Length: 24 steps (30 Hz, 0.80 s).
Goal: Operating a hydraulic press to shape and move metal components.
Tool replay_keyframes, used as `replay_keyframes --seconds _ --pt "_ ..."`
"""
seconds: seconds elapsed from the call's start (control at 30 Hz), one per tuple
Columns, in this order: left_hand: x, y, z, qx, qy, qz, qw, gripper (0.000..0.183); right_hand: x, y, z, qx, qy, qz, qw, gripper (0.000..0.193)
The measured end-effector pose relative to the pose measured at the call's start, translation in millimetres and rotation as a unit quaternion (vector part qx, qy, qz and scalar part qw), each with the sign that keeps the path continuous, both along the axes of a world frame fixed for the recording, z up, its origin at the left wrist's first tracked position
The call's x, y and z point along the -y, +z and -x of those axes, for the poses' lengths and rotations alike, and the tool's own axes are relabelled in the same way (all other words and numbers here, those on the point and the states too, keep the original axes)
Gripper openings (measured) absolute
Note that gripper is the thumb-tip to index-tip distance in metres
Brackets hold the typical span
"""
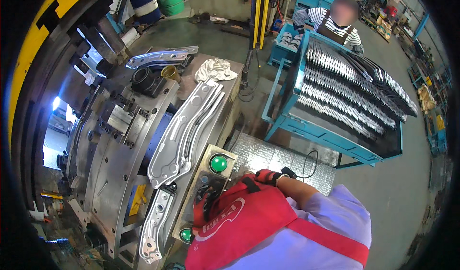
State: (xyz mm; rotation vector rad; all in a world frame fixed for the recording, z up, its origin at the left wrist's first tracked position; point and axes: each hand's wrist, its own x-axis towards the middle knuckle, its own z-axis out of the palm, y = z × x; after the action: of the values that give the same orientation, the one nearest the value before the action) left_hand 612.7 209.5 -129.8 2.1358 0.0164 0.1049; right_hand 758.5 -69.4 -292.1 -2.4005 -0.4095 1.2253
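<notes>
My left hand (203,205), in a red and black glove, lies over the control box (184,215), between its upper green button (218,163) and lower green button (186,235). Its fingers look stretched out; the apron hides part of it. My right hand (266,176), gloved in red, is beside the top of my red apron (244,222), right of the upper button and apart from it. Its fingers are curled, and what they hold, if anything, is hidden. Left of the box, a long stamped metal panel (184,133) lies above a second stamped panel (156,224).
The press (103,174) stands at left with a heavy steel die. A white rag (214,70) and another metal part (163,57) lie on the far table. A blue rack (330,143) holds many dark panels at right; a co-worker (338,23) stands behind it. Tread-plate flooring (258,152) lies between.
</notes>
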Motion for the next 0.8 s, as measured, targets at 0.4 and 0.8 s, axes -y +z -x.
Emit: replay_keyframes --seconds 0.4,0.8 --pt "2.1 0.9 -7.7 -0.061 0.048 0.240 0.968 0.039 -13.4 3.2 -9.0 -0.086 -0.036 -0.015 0.996 0.034" --pt "9.9 -34.4 12.6 0.077 0.082 -0.126 0.986 0.047 -24.9 -14.3 -49.6 -0.086 0.034 -0.012 0.996 0.034"
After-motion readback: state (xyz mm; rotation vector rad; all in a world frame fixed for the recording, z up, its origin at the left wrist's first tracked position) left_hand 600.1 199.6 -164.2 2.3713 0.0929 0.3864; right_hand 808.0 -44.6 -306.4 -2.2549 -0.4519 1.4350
